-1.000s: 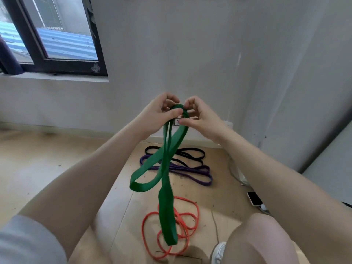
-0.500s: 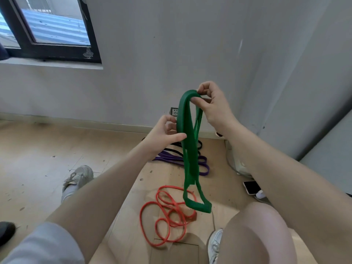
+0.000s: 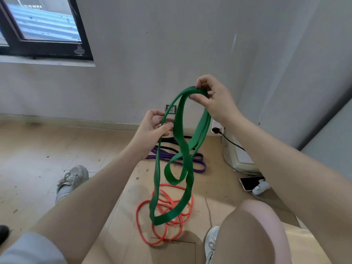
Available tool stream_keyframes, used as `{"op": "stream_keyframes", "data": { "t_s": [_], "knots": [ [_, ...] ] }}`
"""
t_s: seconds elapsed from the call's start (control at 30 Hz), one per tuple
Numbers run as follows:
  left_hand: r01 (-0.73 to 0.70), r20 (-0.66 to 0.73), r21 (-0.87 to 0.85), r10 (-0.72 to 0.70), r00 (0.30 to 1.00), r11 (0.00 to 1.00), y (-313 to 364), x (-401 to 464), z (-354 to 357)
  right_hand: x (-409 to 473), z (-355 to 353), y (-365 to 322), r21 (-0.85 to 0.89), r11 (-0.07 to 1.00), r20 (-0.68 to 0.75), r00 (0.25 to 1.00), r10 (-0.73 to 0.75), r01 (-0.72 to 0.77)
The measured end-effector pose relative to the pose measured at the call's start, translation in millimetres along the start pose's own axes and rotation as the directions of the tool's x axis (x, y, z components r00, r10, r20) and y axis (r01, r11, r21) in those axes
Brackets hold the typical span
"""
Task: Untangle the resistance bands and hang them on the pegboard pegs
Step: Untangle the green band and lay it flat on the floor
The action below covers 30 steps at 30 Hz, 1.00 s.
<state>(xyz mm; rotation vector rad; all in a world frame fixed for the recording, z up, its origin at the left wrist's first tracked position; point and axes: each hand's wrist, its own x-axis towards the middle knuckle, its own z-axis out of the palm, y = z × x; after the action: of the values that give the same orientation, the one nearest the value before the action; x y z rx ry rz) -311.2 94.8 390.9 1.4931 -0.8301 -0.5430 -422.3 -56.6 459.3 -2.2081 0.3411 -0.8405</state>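
Hands [image 3: 215, 100] [image 3: 152, 128] pinching green band [image 3: 181, 149] above dusty wooden floor [image 3: 38, 159], grey walls [image 3: 152, 44].

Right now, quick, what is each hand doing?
Left hand: pinching one strand of the green band, thumb against fingers.
Right hand: pinching the top of the same green band, holding it up.

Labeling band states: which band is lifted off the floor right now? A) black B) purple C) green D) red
C: the green band hangs from the right hand, with the left hand pinching one strand; the others lie on the floor.
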Motion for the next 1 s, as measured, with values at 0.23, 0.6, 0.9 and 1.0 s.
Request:
{"op": "stream_keyframes", "data": {
  "t_s": [0.23, 0.6, 0.9, 1.0],
  "knots": [
    [0.051, -0.016, 0.066, -0.05, 0.999, 0.996, -13.0, -8.3, 24.8, -1.0, 30.9, -16.5, -0.01, 0.996, 0.008, 0.996, -0.091, 0.091],
    [-0.068, -0.041, 0.109, 0.073, 0.997, 0.992, 6.1, 7.5, 5.0, -21.9, -6.1, 44.8, 0.125, 0.967, 0.063, 0.975, 0.215, -0.221],
    [-0.167, 0.05, 0.185, 0.16, 0.986, 0.968, 14.7, 12.6, 30.5, -58.6, 25.2, 50.9, 0.255, 0.927, 0.188, 0.954, 0.232, -0.276],
    [-0.156, 0.038, 0.165, 0.151, 0.988, 0.974, 11.2, 11.3, 25.8, -61.5, 25.3, 50.8, 0.369, 0.89, 0.136, 0.963, 0.234, -0.268]
  ]
}}
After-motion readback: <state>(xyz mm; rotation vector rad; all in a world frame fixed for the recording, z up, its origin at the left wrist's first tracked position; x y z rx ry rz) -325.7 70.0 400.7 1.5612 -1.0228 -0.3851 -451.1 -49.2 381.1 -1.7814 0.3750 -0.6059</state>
